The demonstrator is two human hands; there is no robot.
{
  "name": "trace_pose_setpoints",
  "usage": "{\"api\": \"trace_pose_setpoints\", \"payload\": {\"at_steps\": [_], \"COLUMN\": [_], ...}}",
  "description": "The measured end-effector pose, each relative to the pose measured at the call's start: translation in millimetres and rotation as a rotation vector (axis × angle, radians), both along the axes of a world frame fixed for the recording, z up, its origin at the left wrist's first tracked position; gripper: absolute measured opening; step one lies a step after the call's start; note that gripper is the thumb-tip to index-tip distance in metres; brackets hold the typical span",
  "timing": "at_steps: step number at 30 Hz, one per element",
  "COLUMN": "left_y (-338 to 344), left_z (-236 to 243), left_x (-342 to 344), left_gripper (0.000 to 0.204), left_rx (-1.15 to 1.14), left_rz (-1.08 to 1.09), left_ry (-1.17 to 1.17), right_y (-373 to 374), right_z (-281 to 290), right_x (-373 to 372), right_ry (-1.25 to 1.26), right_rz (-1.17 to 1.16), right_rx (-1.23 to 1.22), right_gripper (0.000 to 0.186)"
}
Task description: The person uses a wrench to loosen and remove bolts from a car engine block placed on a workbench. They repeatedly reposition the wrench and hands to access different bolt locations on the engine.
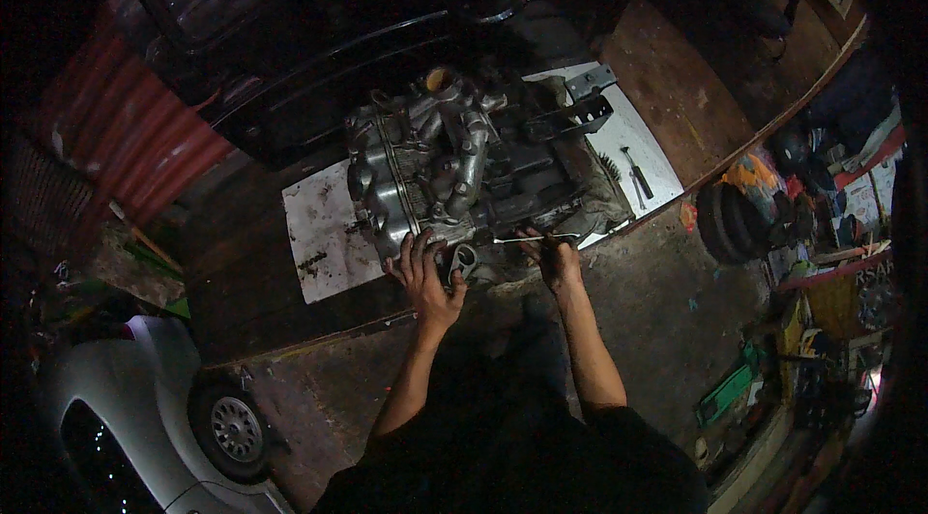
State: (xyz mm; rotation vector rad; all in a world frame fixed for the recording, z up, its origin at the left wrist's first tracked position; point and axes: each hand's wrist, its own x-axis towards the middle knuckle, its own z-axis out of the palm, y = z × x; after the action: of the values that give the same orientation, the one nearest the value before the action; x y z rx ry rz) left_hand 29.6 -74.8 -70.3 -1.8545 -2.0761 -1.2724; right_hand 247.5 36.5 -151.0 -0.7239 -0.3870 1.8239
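A metal engine (445, 161) lies on a white board on the workbench in front of me. My left hand (427, 280) rests against its near left edge, fingers spread, beside a grey metal fitting with a round opening (464, 261). At the near right side of the engine, my right hand (558, 264) is closed around a slim, shiny metal tool (527, 240). That tool points left, toward the engine's near edge; its exact kind is too small to tell. A dirty cloth (601, 200) lies just beyond my right hand.
The white board (329, 234) sits on a wooden bench (232, 292). To the engine's right lie a wire brush (609, 167), a dark-handled tool (639, 180) and a metal bracket (572, 117). A silver car (145, 408) stands at lower left; clutter and tyres (732, 224) are at right.
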Motion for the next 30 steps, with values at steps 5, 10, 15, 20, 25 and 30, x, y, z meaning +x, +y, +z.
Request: {"api": "trace_pose_setpoints", "payload": {"at_steps": [5, 10, 15, 20, 25, 30], "left_y": [0, 1, 0, 0, 1, -1], "left_z": [1, -2, 0, -4, 4, 0], "left_x": [0, 2, 0, 0, 3, 0], "left_gripper": [0.047, 0.049, 0.049, 0.050, 0.048, 0.046], "left_rx": [0.005, 0.017, -0.001, -0.002, 0.002, 0.025], "left_rz": [0.005, 0.015, -0.001, 0.014, 0.000, 0.010], "left_ry": [-0.001, -0.013, -0.003, -0.027, -0.018, -0.012], "right_y": [5, 7, 9, -3, -2, -19], "right_z": [21, 17, 6, 2, -46, -41], "right_x": [-5, 1, 6, 0, 8, 3], "right_ry": [-0.030, 0.023, -0.253, 0.033, 0.193, 0.414], "right_rz": [-0.004, -0.017, 0.043, -0.086, -0.179, -0.080], "right_rx": [-0.136, -0.081, 0.081, -0.103, -0.262, -0.124], "right_gripper": [0.048, 0.044, 0.043, 0.034, 0.036, 0.025]}}
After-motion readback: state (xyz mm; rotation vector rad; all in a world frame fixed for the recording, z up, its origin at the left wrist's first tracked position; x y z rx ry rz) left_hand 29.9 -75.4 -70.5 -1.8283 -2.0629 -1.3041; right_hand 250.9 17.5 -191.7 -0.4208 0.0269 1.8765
